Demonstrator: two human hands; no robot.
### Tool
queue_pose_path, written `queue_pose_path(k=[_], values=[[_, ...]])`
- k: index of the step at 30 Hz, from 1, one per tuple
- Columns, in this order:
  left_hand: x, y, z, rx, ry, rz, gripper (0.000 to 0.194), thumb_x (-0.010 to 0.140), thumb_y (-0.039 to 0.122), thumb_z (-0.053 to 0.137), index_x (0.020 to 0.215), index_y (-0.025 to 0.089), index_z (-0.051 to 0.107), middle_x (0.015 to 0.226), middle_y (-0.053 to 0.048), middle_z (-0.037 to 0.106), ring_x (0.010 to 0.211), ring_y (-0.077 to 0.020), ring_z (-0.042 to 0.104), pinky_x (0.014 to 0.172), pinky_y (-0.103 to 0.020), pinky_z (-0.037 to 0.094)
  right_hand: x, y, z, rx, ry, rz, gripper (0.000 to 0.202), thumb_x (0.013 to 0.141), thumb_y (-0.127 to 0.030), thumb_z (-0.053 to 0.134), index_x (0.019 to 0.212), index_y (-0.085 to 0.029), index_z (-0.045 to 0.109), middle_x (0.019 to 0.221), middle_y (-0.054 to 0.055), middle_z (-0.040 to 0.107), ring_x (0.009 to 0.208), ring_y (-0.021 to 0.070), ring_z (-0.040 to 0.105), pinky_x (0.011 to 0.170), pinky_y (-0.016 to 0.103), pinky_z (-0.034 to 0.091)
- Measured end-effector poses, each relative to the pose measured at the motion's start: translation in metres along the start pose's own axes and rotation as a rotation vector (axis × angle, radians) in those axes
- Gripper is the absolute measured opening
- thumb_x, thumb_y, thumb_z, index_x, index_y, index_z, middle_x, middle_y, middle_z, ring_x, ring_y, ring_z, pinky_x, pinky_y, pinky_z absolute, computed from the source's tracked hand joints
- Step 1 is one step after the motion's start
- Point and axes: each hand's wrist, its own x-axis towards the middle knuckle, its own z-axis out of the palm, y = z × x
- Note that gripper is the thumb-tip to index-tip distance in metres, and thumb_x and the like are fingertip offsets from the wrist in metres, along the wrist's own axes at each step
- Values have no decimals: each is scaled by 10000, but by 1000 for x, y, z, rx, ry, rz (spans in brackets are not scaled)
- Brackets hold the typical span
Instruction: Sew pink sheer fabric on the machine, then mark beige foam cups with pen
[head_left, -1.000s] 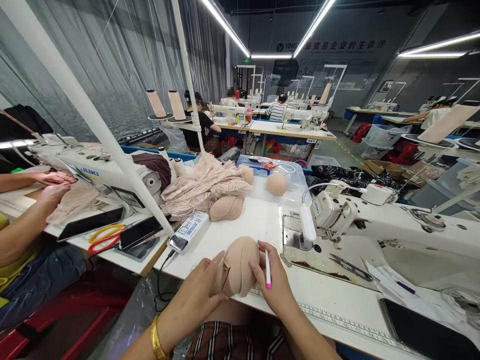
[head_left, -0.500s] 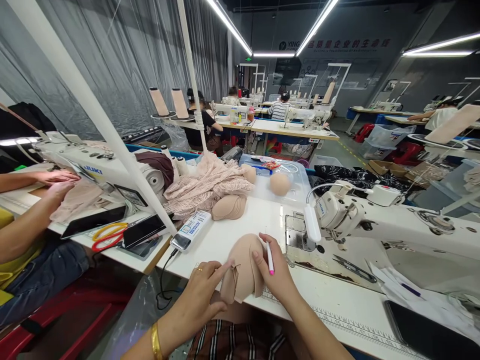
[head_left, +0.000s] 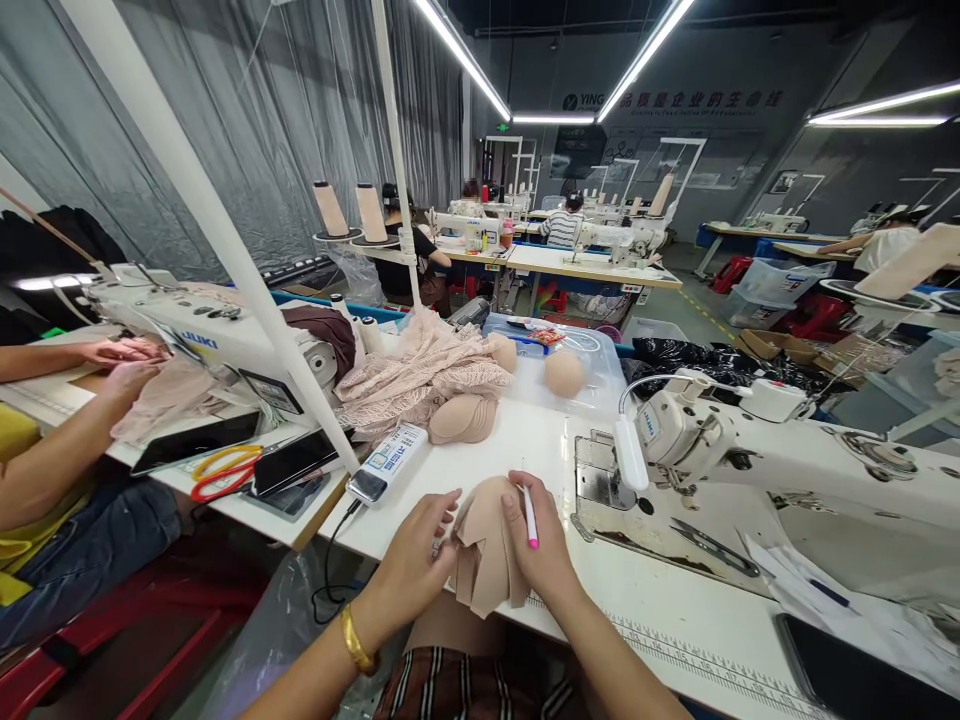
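Note:
A beige foam bra cup (head_left: 484, 545) stands at the table's front edge, with split flaps along its lower side. My right hand (head_left: 544, 535) grips its right side, thumb on the front. A white pen (head_left: 530, 515) with a pink end is tucked in the same hand. At the cup's left edge, my left hand (head_left: 416, 550) has its fingers curved and apart; whether the fingertips touch the fabric is hard to tell. Behind the cup lies a stack of beige bra cups (head_left: 465, 418), beside a pile of beige lace (head_left: 427, 370).
To the right stands a sewing machine (head_left: 675, 430), with thread snips (head_left: 716, 547) and a black phone (head_left: 847, 665) nearby. A white boxy device (head_left: 390, 462) with a cable lies left. Further left, a co-worker's hands (head_left: 127, 365) work at another machine, near orange-red scissors (head_left: 225, 470).
My left hand has drawn its fingers off the cup's front to its left edge and opened. The cup has turned slightly, showing more of its split flaps. The camera view has shifted a little.

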Motion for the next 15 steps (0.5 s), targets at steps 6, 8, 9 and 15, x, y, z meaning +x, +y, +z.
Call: queue_pose_path(k=[6, 8, 9, 15], values=[[15, 45, -3, 103, -167, -116, 805, 906, 544, 664, 1544, 119, 416, 1392, -212, 584, 1249, -390, 541, 1085, -582, 448, -1, -4, 10, 84, 12, 49, 449, 1052, -619, 449, 1285, -275, 617, 1351, 103, 670, 1304, 306, 597, 1128, 527, 468], [17, 58, 3, 168, -201, -77, 826, 892, 622, 688, 1516, 133, 457, 1358, -211, 599, 1227, -406, 534, 1080, -596, 432, -5, -2, 11, 120, 11, 72, 472, 1062, -631, 408, 1292, -263, 594, 1366, 112, 661, 1291, 303, 609, 1122, 528, 471], [17, 62, 7, 192, -208, -78, 819, 899, 624, 687, 1517, 137, 458, 1355, -212, 599, 1225, -409, 530, 1077, -592, 431, -8, 0, 10, 146, 21, 91, 487, 1060, -642, 400, 1298, -259, 583, 1375, 116, 656, 1295, 307, 608, 1132, 538, 457], [9, 63, 40, 252, -195, -66, 747, 887, 547, 688, 1479, 132, 496, 1350, -210, 601, 1182, -403, 542, 1041, -556, 451, -18, 3, -1, 327, 98, 255, 587, 934, -720, 588, 1312, -271, 615, 1443, 83, 627, 1382, 345, 536, 1186, 521, 379]])
